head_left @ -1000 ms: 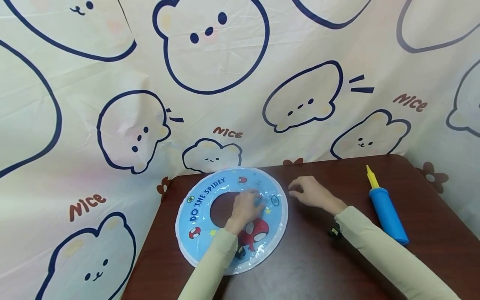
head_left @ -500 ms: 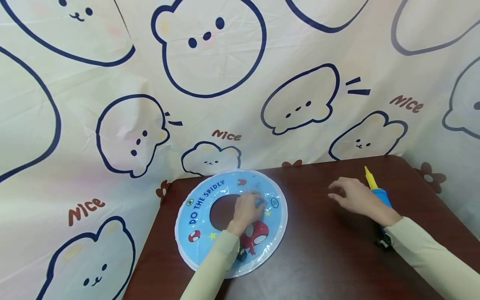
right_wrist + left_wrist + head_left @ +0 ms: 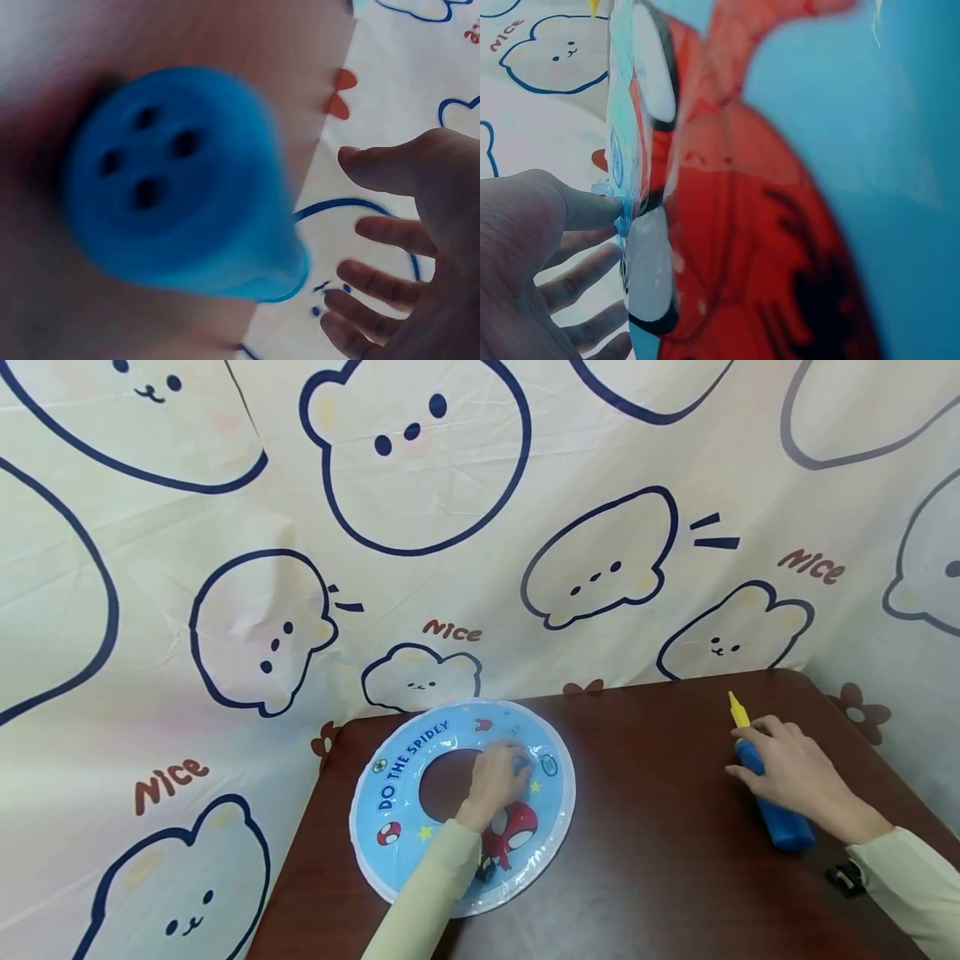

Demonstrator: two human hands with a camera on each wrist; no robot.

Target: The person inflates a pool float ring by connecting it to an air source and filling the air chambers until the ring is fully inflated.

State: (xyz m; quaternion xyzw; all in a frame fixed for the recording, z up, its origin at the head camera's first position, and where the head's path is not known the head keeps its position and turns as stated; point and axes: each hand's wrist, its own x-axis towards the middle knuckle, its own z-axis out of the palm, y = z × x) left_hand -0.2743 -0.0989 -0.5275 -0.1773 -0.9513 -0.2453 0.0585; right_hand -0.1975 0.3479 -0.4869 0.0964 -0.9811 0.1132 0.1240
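Observation:
An inflated light-blue swim ring with a red cartoon mask and "DO THE SPIDEY" lettering lies flat on the table. My left hand reaches over its hole. In the left wrist view, thumb and forefinger pinch a small clear-blue valve on the ring, partly hidden by the fingertips; the other fingers are spread. Over on the right is a blue hand pump with a yellow nozzle. Directly over the pump's upper part is my right hand; the right wrist view shows its fingers spread and apart from the barrel.
The dark brown table reaches back to a cream cloth printed with bear outlines. Bare tabletop lies between ring and pump. A small black device sits under the right wrist.
My right hand has moved from beside the ring rightward to above the pump. The left hand stays at the valve, and the ring and pump have kept their places.

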